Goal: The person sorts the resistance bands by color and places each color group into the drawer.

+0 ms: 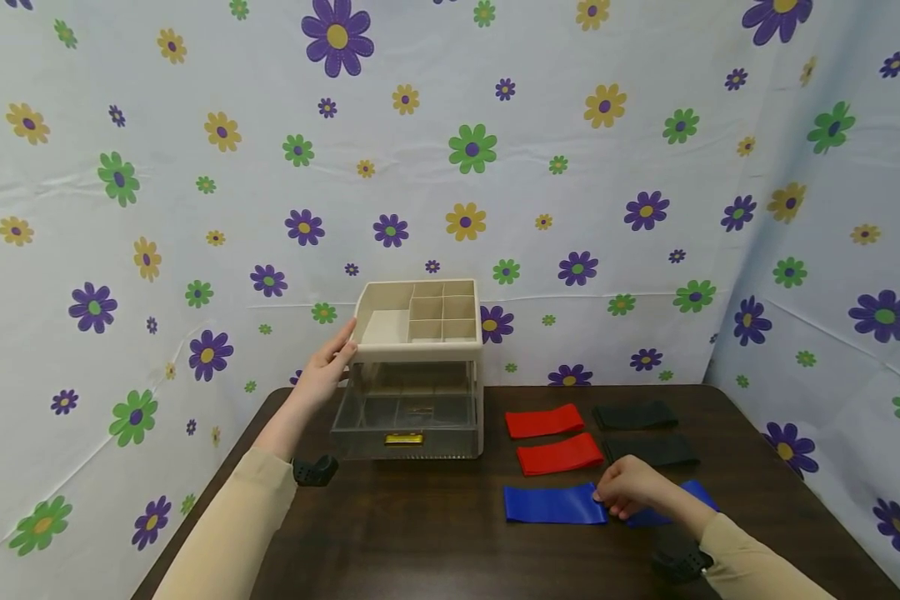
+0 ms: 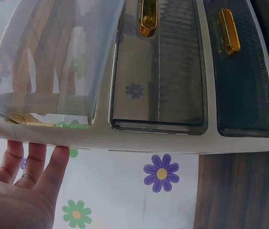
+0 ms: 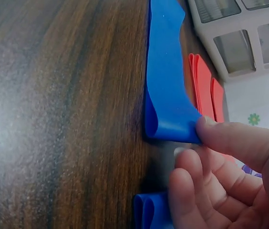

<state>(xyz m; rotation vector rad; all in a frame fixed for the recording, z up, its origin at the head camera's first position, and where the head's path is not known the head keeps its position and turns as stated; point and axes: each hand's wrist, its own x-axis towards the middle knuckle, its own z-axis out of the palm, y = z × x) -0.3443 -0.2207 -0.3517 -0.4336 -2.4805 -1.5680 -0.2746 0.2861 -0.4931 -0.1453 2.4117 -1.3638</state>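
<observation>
My left hand (image 1: 326,369) rests against the upper left side of a cream desk organizer (image 1: 418,353), its fingertips along the side edge in the left wrist view. A clear drawer (image 1: 437,443) with a gold handle stands pulled out below the organizer's divided top tray. My right hand (image 1: 630,486) pinches the near end of a blue elastic band (image 1: 551,505) between thumb and finger. In the right wrist view that band's held end (image 3: 182,126) lifts into a loop. Partly behind the right hand lies a second blue band (image 1: 697,493), folded flat.
Two red bands (image 1: 559,454) lie behind the blue ones, right of the organizer. Two black bands (image 1: 636,415) lie beside the red ones. In the left wrist view, two lower drawers (image 2: 244,90) are closed. A flowered cloth (image 1: 592,208) hangs behind the dark wooden table (image 1: 390,533).
</observation>
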